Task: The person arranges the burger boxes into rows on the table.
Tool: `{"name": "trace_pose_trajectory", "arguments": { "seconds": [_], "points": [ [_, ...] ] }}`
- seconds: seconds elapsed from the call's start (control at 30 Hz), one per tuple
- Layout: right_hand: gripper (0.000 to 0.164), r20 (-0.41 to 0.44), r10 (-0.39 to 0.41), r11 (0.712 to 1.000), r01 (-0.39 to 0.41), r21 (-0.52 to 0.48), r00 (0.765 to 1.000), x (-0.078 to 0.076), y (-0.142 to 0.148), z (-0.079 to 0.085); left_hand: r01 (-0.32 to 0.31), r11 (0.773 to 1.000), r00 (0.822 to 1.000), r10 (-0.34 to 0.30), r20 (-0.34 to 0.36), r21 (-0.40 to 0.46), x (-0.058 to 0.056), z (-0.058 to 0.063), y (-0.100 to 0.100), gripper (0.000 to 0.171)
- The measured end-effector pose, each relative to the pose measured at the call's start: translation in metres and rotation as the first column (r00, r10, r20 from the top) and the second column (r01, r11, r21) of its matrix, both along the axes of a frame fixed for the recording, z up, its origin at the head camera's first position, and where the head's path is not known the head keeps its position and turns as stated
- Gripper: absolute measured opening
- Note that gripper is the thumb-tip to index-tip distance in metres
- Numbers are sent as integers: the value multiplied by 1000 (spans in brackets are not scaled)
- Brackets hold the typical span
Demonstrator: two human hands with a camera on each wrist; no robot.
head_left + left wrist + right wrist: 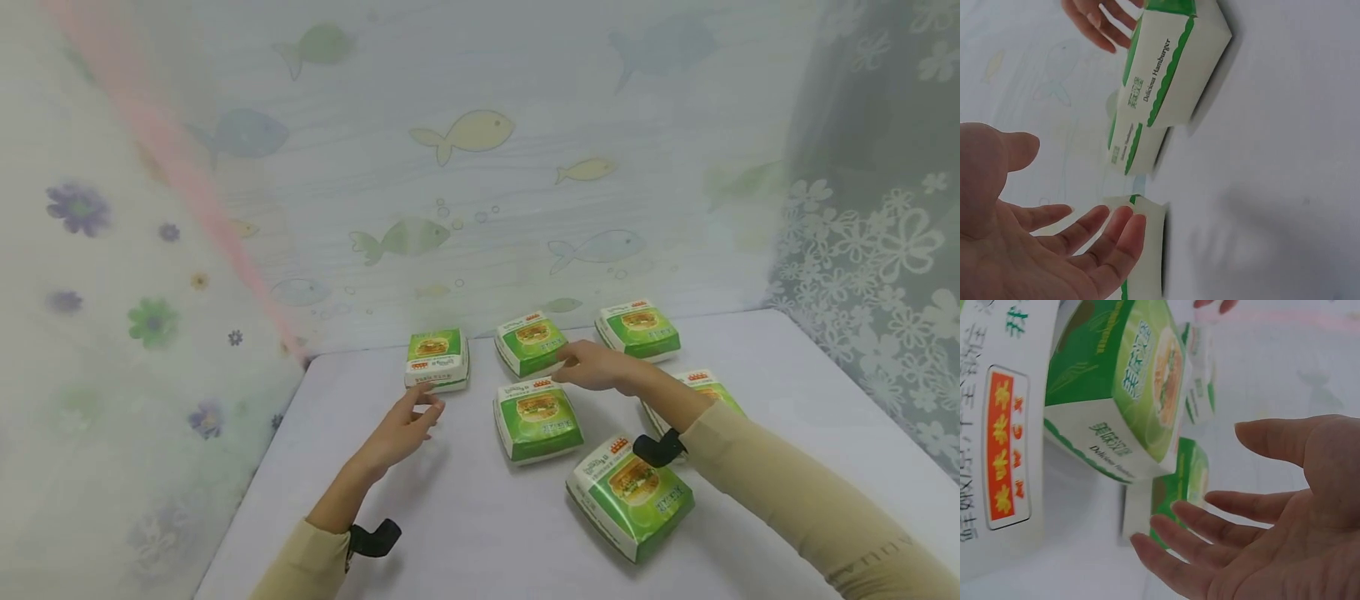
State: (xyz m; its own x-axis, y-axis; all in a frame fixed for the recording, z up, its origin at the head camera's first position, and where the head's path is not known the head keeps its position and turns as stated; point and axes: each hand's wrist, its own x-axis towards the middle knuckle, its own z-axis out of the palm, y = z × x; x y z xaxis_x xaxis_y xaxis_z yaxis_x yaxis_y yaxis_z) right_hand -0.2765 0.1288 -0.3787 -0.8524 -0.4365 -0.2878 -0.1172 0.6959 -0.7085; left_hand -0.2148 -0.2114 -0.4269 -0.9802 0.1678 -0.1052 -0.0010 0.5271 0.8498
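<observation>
Green-and-white hamburger boxes [637, 492] on white table [465, 525], left hand [405, 425] with loosely spread fingers near leftmost box [437, 358], right hand [597, 367] equally relaxed near middle boxes [537, 417]

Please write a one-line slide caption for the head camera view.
A person's left hand and right hand extend among six green-and-white hamburger boxes on a white tabletop.

The left arm [300, 567] reaches forward from the lower edge of the head view, and the right arm [810, 508] slants in from the lower right corner, both in tan sleeves. The left hand [405, 425] is relaxed, its fingers [1125, 240] gently bent, its thumb [1021, 150] held apart. The right hand [596, 367], slightly farther forward, extends its fingers loosely, thumb likewise apart.
</observation>
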Motion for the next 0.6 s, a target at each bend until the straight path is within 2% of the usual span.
{"name": "trace_pose_trajectory", "arguments": {
  "seconds": [0.4,0.6],
  "points": [
    [66,149,-22,999,28,-41,989,-5,7,-25,48,999,992,-48,118,3,7,-19,34,81],
    [71,201,1,999,6,-34,980,-6,3,-29,74,997,980,-77,183,23,6,-28,54,95]
  ]
}}
